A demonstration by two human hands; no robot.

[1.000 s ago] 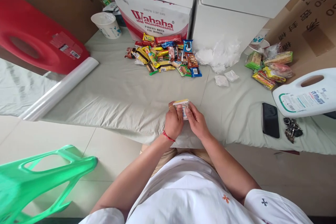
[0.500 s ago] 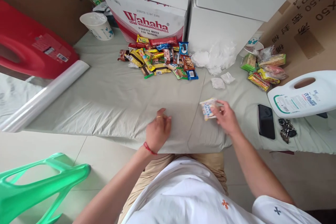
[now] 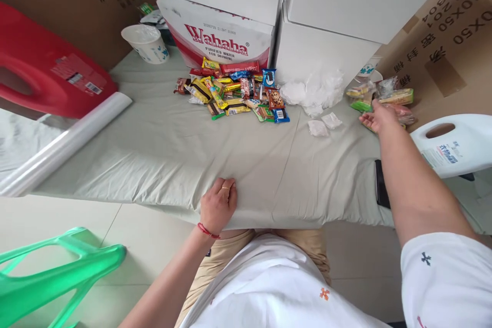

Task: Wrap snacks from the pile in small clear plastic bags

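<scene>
Right hand (image 3: 378, 115) was stretched out at snack bags (image 3: 400, 96), far right of surface (image 3: 154, 138), beside white jug (image 3: 453, 146). I noted fingers (image 3: 365, 121) apart, gripping nothing; bags lay just beyond fingertips, contact unclear. Left hand (image 3: 218, 205) rested on near edge, fingers curled together, empty.

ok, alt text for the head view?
A person's right hand reaches, open, to a heap of bagged snacks at the far right of a cloth-covered table; the left hand rests curled at its near edge. A pile of snack packets lies before a Wahaha box.
</scene>
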